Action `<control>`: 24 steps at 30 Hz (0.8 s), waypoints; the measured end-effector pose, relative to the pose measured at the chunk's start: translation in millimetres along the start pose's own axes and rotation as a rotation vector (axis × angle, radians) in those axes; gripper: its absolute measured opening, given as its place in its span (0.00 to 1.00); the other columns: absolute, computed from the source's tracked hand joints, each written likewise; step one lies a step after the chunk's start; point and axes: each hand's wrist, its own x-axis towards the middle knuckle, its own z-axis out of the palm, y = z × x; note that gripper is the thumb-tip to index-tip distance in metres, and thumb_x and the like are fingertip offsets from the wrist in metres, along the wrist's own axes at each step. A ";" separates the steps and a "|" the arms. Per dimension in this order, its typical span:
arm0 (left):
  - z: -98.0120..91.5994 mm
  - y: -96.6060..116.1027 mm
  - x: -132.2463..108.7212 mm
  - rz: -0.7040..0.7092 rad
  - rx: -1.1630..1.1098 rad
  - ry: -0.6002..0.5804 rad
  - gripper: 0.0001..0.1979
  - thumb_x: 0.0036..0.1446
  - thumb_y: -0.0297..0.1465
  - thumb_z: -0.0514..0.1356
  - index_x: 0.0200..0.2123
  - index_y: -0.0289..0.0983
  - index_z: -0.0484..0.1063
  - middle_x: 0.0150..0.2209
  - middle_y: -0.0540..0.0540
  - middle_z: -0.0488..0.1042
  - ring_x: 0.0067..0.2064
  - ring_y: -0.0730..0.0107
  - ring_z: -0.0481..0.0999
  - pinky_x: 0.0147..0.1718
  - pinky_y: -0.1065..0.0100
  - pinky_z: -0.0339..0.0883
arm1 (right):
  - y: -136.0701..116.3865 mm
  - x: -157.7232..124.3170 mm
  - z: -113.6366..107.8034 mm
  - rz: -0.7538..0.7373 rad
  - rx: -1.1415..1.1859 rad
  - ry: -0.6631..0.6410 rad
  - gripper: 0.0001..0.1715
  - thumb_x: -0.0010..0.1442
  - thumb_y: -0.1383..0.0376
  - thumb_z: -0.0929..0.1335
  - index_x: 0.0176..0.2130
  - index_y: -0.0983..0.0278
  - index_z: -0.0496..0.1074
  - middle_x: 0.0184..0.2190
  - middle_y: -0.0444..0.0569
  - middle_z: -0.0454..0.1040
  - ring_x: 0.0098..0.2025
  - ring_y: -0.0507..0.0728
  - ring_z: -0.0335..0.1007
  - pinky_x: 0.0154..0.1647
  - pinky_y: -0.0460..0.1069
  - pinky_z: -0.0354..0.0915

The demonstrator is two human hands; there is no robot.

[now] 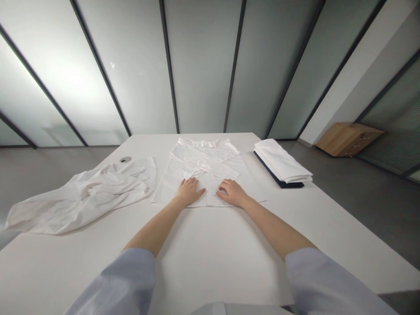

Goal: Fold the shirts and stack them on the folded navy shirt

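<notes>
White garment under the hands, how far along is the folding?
Done: a folded white stack sits at the right. In hand: the left hand and right hand press on the white garment, its sides crossed inward. Left: a crumpled white cloth lies unfolded.

Ahead of you, past the far edge of the white worktop (pixel 210 271), runs a wall of frosted glass panels (pixel 203 65) in dark metal frames, with a bright glare (pixel 72 78) at your left. To your right, a white pillar (pixel 341 74) rises, and a low wooden cabinet (pixel 349 139) sits on the grey floor (pixel 377 218).
</notes>
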 end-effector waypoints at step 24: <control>-8.9 16.5 -1.5 0.341 0.033 -0.037 0.09 0.59 0.29 0.53 0.36 0.39 0.73 0.37 0.45 0.76 0.39 0.65 0.75 0.39 0.66 0.65 | -7.8 0.6 6.1 -0.150 0.009 0.025 0.19 0.56 0.58 0.70 0.45 0.65 0.75 0.45 0.54 0.77 0.48 0.61 0.71 0.51 0.53 0.63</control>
